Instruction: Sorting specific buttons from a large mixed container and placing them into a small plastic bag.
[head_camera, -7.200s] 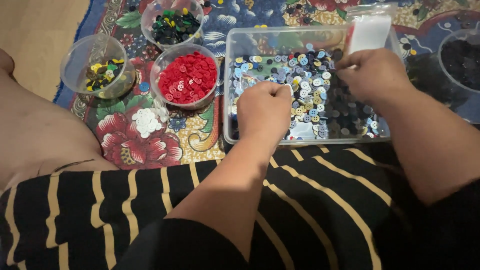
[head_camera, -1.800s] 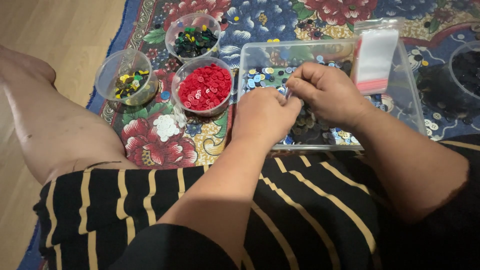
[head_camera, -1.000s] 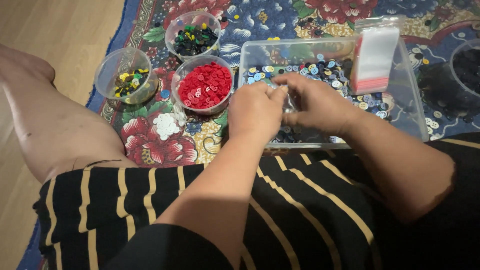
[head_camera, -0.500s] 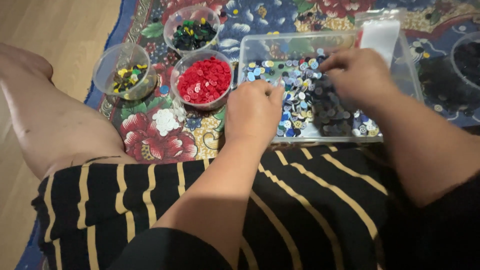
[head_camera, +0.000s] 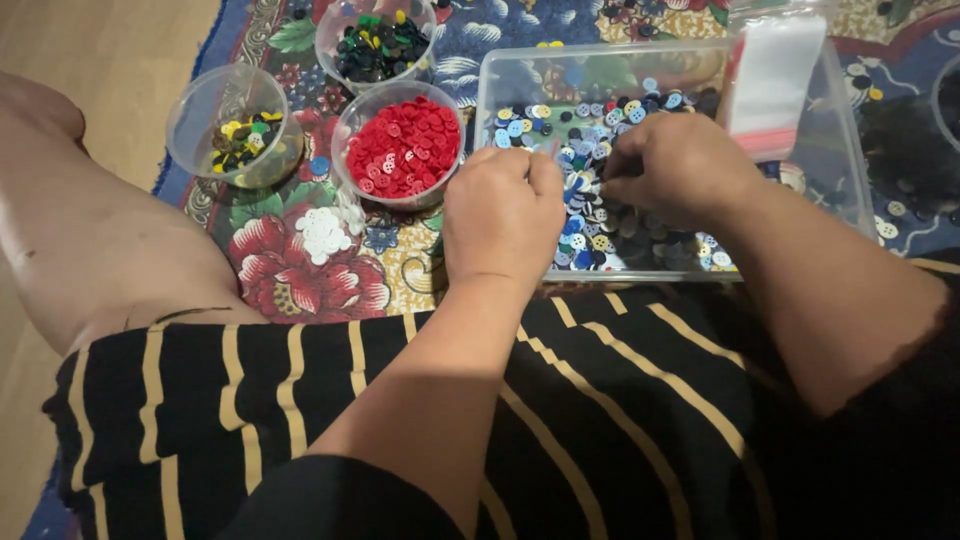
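Left hand curled into a loose fist, knuckles up, at the near-left rim of the clear rectangular tub; whether it holds anything cannot be told. Right hand just beside it, fingers bent down into the mixed buttons inside the tub, pinch hidden. Left of the left hand: bowl of red buttons. Farther left: small cup of yellow and dark buttons. Beyond: cup of dark green buttons. White buttons lie loose on the floral cloth.
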